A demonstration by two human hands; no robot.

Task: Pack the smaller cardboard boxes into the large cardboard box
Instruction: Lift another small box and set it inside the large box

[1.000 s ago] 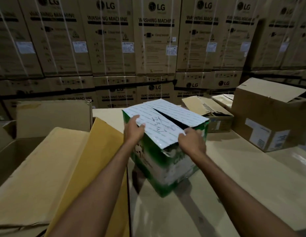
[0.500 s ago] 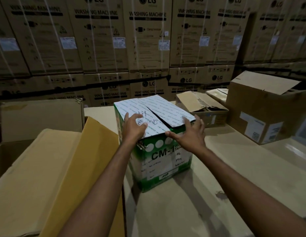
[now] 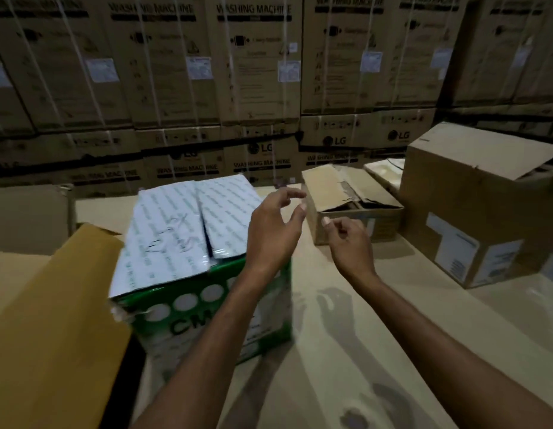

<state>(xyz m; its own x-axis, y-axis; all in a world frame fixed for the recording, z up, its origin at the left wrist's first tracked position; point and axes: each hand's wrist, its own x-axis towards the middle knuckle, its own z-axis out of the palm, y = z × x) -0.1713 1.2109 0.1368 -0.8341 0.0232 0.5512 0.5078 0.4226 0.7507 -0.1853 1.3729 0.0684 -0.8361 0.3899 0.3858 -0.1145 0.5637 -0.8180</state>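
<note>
Head view: a person's two bare forearms reach forward over a pale tabletop (image 3: 377, 351), and neither hand has hold of anything. The left hand (image 3: 273, 233) hangs in the air over the 3 o'clock edge of a green and white box (image 3: 188, 243), with fingers spread and gently bent and the thumb apart from them. It is hard to tell whether the wrist brushes the box's corner. The right hand (image 3: 351, 243) is just beside it at 3 o'clock, also off the surface, with its fingers loosely curled toward the palm around nothing and the thumb pointing toward the left hand. The two hands are near each other but apart.

The green and white box stands upright on the tabletop, slightly toward 9 o'clock of centre, with its two white printed top flaps folded down and meeting along a seam. Handwriting on them is blurred. At 8 o'clock, touching or just beside it, is the large cardboard box (image 3: 52, 320), one tan flap rising toward the green box.

Beyond the hands at 1 o'clock sits a small brown box (image 3: 355, 224) with its flaps loose and partly open. At 3 o'clock of that, just beside it, stands a bigger brown carton (image 3: 473, 212) with a raised top flap and white labels on its side. A wall of stacked washing machine cartons (image 3: 262, 72) fills the view at 12 o'clock.
</note>
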